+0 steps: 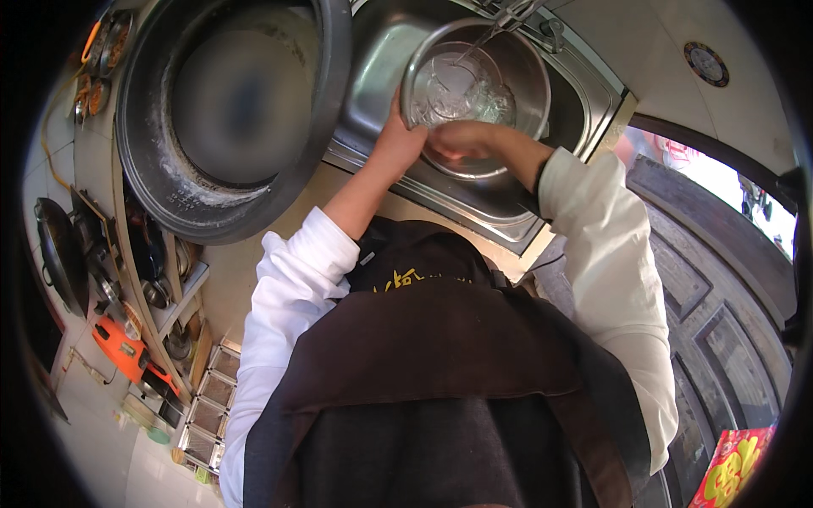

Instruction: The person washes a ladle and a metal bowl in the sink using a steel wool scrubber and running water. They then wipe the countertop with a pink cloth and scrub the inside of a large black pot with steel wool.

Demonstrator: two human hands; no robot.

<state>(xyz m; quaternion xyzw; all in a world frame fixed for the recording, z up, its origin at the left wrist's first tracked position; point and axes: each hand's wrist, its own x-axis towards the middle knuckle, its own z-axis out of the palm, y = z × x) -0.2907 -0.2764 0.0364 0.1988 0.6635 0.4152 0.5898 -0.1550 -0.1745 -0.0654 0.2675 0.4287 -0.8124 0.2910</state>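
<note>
A round stainless steel pot (540,95) stands tilted in the sink, and water runs into it from the faucet (508,19). My left hand (408,136) grips the pot's rim at its near left side. At the near edge of the opening is my right hand (462,140), blurred, with its fingers curled; whether it holds anything cannot be made out. Clear, churning water (457,95) lies in the pot. A large dark basin (330,76) with whitish residue on its inner wall stands left of the sink.
The steel sink (375,70) has a raised rim along the counter (298,203). Shelves with pans and an orange case (120,349) line the left side. A dark panelled door (673,267) stands at the right, beside a bright opening.
</note>
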